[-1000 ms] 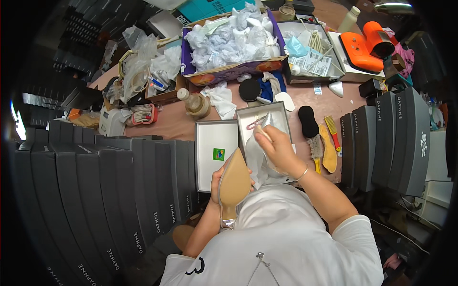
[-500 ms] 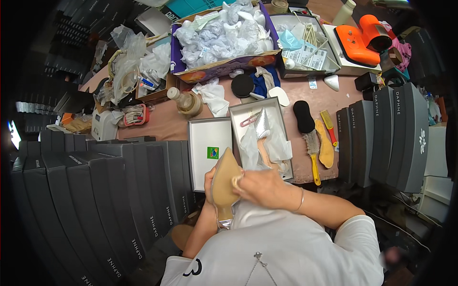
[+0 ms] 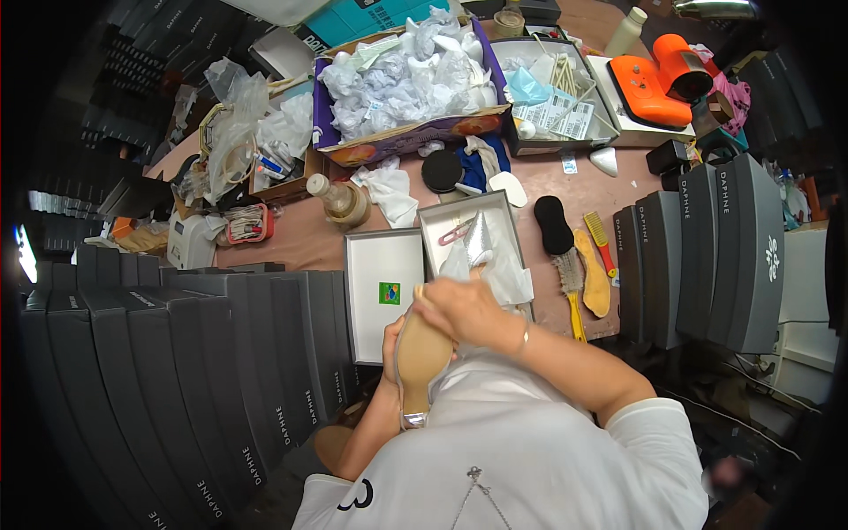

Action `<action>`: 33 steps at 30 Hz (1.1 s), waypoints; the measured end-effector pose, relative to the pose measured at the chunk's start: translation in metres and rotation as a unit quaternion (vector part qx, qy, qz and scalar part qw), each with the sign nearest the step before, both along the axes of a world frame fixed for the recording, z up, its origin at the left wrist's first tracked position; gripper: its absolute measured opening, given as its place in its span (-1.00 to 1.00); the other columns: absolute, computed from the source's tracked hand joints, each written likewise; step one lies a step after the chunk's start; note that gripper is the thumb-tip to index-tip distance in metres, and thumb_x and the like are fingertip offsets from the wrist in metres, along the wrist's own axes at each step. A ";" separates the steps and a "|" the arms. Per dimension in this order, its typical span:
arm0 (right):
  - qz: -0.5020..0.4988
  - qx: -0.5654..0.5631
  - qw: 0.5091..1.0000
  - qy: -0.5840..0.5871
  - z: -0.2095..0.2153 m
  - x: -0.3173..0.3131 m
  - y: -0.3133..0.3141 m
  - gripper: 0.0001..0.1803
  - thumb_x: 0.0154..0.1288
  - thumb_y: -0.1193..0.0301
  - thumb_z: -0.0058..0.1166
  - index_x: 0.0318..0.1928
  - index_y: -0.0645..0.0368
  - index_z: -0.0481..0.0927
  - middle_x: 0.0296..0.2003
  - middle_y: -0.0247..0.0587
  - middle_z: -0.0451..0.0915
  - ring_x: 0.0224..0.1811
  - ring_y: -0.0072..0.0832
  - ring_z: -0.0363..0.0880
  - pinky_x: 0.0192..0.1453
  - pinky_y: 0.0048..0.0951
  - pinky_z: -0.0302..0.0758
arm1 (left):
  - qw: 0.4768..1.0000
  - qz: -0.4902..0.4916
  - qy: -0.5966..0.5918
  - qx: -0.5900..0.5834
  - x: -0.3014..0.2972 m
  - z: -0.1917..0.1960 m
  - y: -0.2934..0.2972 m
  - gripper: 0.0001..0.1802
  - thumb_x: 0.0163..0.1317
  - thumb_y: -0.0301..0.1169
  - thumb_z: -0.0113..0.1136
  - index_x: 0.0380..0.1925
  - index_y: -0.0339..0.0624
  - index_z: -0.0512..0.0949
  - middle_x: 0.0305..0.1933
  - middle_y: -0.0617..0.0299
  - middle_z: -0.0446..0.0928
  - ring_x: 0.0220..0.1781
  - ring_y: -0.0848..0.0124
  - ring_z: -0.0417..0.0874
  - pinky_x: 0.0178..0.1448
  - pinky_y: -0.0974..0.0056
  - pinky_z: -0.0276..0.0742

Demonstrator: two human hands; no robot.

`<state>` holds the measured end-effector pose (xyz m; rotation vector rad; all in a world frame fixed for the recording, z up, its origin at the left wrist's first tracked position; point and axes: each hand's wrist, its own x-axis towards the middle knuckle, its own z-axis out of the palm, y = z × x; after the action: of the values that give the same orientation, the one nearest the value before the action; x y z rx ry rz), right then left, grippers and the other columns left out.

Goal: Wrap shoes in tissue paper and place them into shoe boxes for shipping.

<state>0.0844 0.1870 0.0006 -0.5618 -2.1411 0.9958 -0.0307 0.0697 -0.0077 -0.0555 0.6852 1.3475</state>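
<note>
A pointed high-heeled shoe [image 3: 422,358] is held close to my body, tan sole facing up, with a shiny silvery heel at its lower end. My left hand [image 3: 391,349] wraps the shoe's left side. My right hand [image 3: 468,311] is closed over the toe end, pressed to the sole; its fingers hide the tip and whatever small thing they pinch. Just beyond lies an open shoe box [image 3: 430,215] containing a silver pointed shoe [image 3: 479,240], white tissue paper [image 3: 506,276] and a pink loop [image 3: 454,233]. Beside it, the box lid [image 3: 360,296] bears a green sticker [image 3: 389,293].
Dark grey shoe boxes [image 3: 221,371] stand stacked at left, more boxes [image 3: 698,256] at right. Brushes [image 3: 574,291] and a shoe-shaped yellow pad [image 3: 595,274] lie right of the shoe box. Behind are a glass bottle [image 3: 340,201], a purple carton of crumpled paper [image 3: 406,84] and an orange device [image 3: 658,84].
My right hand has moved up along the sole to the toe end, covering the tip that showed before. The shoe is turned slightly, still in my left hand.
</note>
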 end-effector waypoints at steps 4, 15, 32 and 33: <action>0.098 0.076 0.989 -0.079 0.031 0.016 -0.039 -0.81 0.19 0.30 0.15 -0.43 0.11 0.48 -0.61 -0.28 0.45 -0.64 -0.39 0.52 -0.64 -0.41 0.43 | 0.994 0.060 0.006 -0.094 -0.002 -0.007 0.001 -0.35 0.31 0.05 -0.32 0.06 -0.31 0.40 -0.13 -0.10 0.55 -0.21 0.08 0.65 -0.16 0.05 0.63; -0.005 0.063 0.991 -0.117 0.004 -0.004 0.003 -0.82 0.25 0.28 0.10 -0.18 0.02 0.53 -0.51 -0.25 0.48 -0.56 -0.26 0.54 -0.50 -0.22 0.43 | 0.996 -0.018 0.064 -0.051 -0.003 -0.008 0.003 -0.40 0.30 0.01 -0.30 0.01 -0.28 0.42 -0.12 -0.03 0.51 -0.28 0.13 0.63 -0.27 0.06 0.61; -0.004 0.000 0.932 -0.362 -0.046 0.087 -0.028 -0.74 0.10 0.25 0.19 -0.25 0.11 0.57 -0.32 -0.19 0.57 -0.23 -0.25 0.52 -0.05 -0.19 0.30 | 0.906 -0.235 0.352 -0.011 -0.007 -0.005 0.019 -0.52 0.38 -0.21 0.07 0.09 -0.42 0.43 0.01 0.06 0.53 0.00 0.40 0.58 0.14 0.31 0.47; 0.017 -0.061 0.937 -0.344 -0.043 0.086 -0.025 -0.73 0.09 0.28 0.18 -0.22 0.11 0.55 -0.27 -0.19 0.57 -0.19 -0.25 0.51 -0.03 -0.19 0.28 | 0.912 -0.235 0.336 -0.018 0.004 -0.010 0.018 -0.50 0.38 -0.20 0.06 0.10 -0.43 0.42 0.04 0.03 0.52 0.03 0.37 0.57 0.15 0.29 0.48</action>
<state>0.1703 0.1619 -0.0424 -1.0611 -2.7079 1.0592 -0.0267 0.0875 -0.0176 0.5394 1.2117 0.8668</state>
